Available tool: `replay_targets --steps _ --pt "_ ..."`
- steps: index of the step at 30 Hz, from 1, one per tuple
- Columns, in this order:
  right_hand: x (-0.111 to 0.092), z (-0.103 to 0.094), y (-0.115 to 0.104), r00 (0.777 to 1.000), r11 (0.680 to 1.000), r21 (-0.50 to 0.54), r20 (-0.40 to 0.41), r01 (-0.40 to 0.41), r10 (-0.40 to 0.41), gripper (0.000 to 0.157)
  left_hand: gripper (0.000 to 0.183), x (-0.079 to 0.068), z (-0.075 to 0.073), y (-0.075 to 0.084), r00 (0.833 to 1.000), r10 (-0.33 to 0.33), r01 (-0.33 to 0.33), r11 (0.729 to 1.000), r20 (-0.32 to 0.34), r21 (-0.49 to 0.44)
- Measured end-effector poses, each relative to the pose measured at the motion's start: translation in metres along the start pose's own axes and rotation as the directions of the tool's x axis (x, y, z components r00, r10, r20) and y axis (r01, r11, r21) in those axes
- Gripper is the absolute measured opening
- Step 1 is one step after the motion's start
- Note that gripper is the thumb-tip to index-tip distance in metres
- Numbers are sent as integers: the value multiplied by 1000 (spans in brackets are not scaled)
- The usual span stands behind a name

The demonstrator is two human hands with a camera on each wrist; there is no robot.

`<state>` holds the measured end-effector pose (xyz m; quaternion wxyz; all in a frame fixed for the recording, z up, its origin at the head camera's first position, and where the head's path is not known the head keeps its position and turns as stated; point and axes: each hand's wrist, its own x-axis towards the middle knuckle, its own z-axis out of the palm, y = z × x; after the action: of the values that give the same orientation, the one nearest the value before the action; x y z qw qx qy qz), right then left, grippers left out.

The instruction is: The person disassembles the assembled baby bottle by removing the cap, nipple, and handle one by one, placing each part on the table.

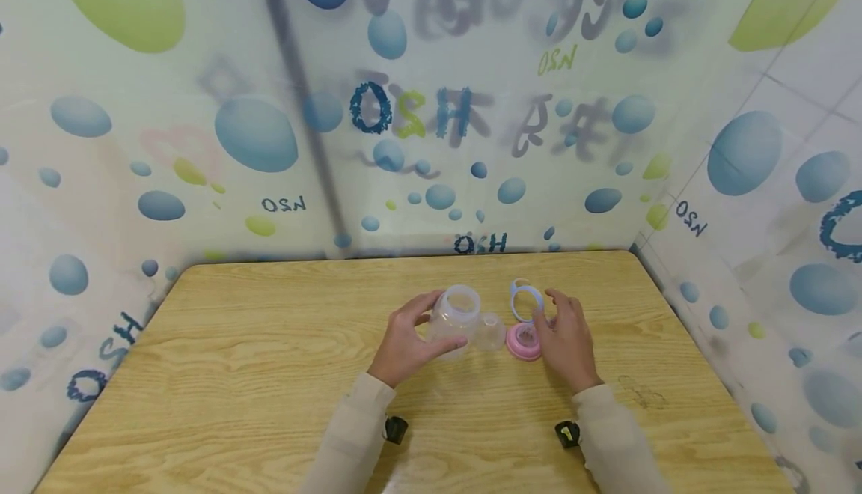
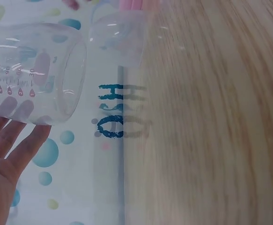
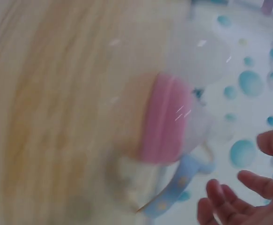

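My left hand [image 1: 411, 343] grips a clear baby bottle [image 2: 26, 75] with printed scale marks, thumb at the near side and fingers behind. Its wide mouth is uncovered and points up in the head view. Just right of it on the table stands a clear dome cap [image 1: 490, 335]. Beside that lies a pink collar [image 3: 166, 119] with a translucent nipple. A blue handle ring [image 3: 173, 185] with pale spots is behind the collar. My right hand [image 1: 569, 340] hovers at the right of collar and ring, fingers spread and holding nothing in the right wrist view.
The wood-grain table [image 1: 236, 359] reaches back to a white curtain [image 1: 417, 209] with blue and green spots and lettering. More of this sheeting hangs along the left and right sides. A black wrist device [image 1: 395, 430] is on the left sleeve, another [image 1: 568, 434] on the right.
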<state>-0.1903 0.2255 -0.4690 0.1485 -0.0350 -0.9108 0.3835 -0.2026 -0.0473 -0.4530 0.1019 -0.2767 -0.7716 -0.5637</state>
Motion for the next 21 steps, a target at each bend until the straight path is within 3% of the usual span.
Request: replay_targets --steps 4,7,10,14,21 --pt "-6 3 -20 989 980 134 -14 147 -147 40 68 1 1 0 1000 -5 5 1000 4 -10" --pt "-11 6 -34 964 940 256 77 227 -254 42 68 2 2 -1 1000 -13 14 1000 24 -16" --pt "-17 11 -43 922 905 336 188 262 -337 47 68 2 3 -3 999 -25 25 1000 46 -13" --pt "-21 19 -47 884 876 375 230 305 -406 50 69 2 4 -4 997 -35 35 999 63 7" --pt "-23 24 -50 871 840 443 220 313 -440 50 70 1 5 -6 997 -46 45 999 68 5"
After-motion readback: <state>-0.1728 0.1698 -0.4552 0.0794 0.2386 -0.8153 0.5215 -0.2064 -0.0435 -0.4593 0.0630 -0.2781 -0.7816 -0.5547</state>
